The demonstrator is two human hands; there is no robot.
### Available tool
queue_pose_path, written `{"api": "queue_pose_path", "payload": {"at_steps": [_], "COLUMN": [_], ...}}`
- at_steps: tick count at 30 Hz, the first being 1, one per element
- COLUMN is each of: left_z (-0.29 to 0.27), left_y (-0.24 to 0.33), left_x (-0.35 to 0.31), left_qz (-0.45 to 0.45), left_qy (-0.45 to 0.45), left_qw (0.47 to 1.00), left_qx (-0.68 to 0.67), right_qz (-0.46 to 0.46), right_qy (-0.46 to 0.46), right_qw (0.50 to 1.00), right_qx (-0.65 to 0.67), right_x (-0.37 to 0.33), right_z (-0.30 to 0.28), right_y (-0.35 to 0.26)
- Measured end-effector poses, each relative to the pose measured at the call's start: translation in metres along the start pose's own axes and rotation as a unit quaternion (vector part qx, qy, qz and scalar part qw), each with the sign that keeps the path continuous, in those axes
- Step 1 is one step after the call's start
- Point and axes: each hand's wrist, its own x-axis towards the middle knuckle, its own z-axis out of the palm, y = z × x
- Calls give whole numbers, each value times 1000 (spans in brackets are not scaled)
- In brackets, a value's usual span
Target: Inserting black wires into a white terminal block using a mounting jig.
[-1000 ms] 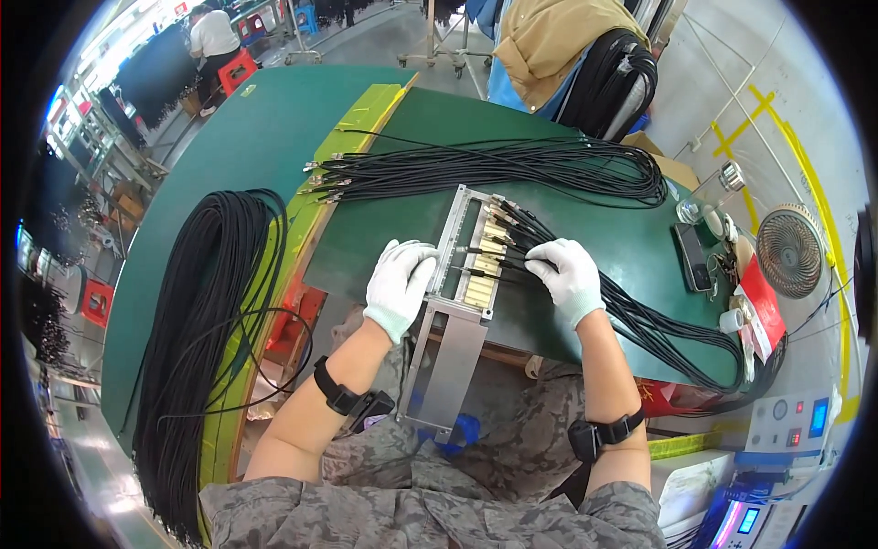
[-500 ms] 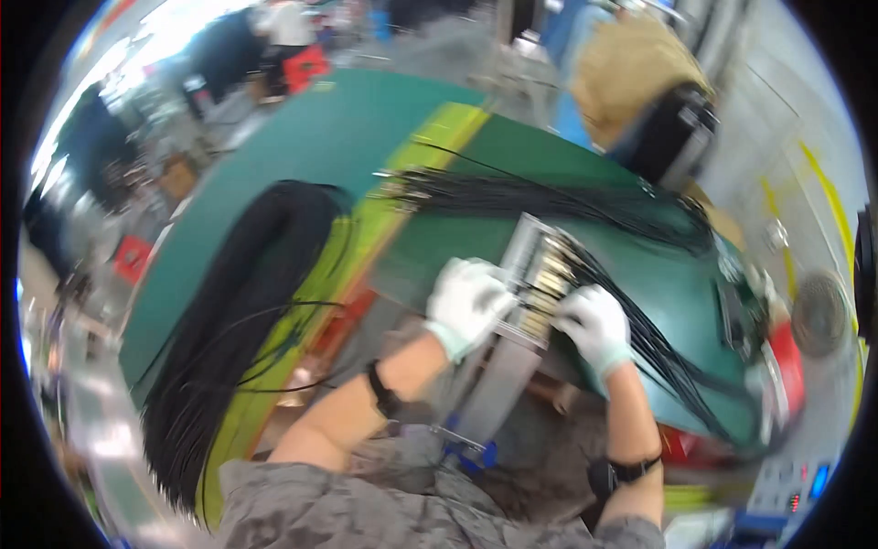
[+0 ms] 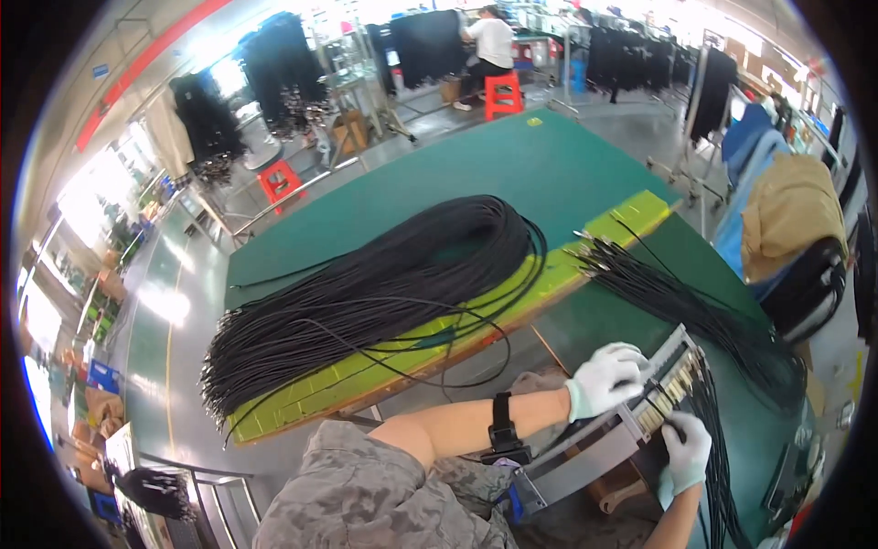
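My gloved left hand (image 3: pixel 608 380) is bending its fingers over the left rail of the slotted metal fixture (image 3: pixel 590 465), and my gloved right hand (image 3: pixel 688 450) is crooking thumb and fingers together at the fixture's lower slots; whether either is truly pinching anything I cannot tell, since the gloves are covering the contact. Between them, pale-yellow slot blocks (image 3: pixel 675 382) are sitting along the fixture, with black cables (image 3: pixel 715 430) running out from its right side. I am judging the step in hand to be seating or straightening cable ends there, the next move calling for a light, steady hold. Beyond the fixture, a second cable bundle (image 3: pixel 677 293) is lying on the green tabletop (image 3: pixel 599 316); left of the fixture, a large black cable coil (image 3: pixel 393 284) is spreading across a yellow-green strip (image 3: pixel 631 218). Below the fixture, the picture's edge is cutting off my right forearm and the running cables, and the ends in the slots are showing too small to make out.
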Motion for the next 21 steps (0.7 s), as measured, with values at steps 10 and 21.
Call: {"api": "queue_pose_path", "payload": {"at_steps": [10, 21], "left_z": [-15, -13], "left_y": [-7, -1], "left_x": [10, 6], "left_qz": [-52, -63], "left_qy": [14, -28], "left_qw": [992, 987], "left_qx": [111, 144], "right_qz": [-4, -48], "right_qy": [-42, -79], "right_qw": [994, 984], "right_qx": [-101, -152], "right_x": [15, 5], "right_z": [-18, -15], "right_y": [-11, -2]}}
